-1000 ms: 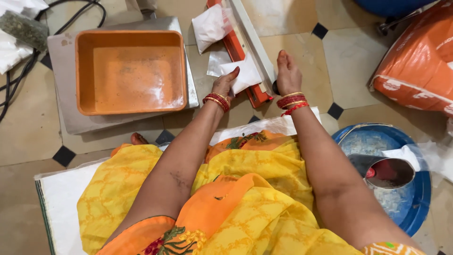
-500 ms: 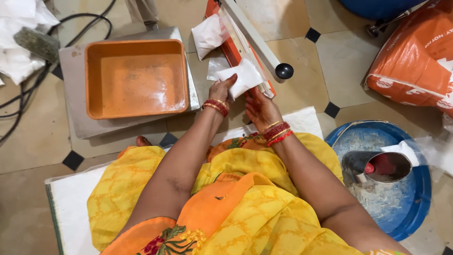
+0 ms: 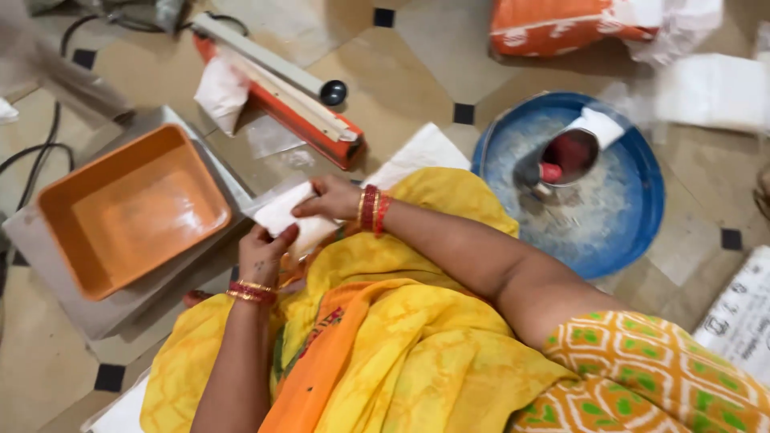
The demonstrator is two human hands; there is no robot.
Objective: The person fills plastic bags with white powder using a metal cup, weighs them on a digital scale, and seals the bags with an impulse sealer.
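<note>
Both hands, left hand (image 3: 261, 255) and right hand (image 3: 330, 198), fingers closed on white filled pouch (image 3: 290, 218). Orange tray (image 3: 128, 208) empty. Blue basin (image 3: 573, 180): white powder, metal scoop (image 3: 568, 156).

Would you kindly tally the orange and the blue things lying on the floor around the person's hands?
Orange: 3 – the tray, the sealer's base and the sack.
Blue: 1 – the round basin.
Total: 4.
Both the left hand and the right hand grip a white packet, not counted.
</note>
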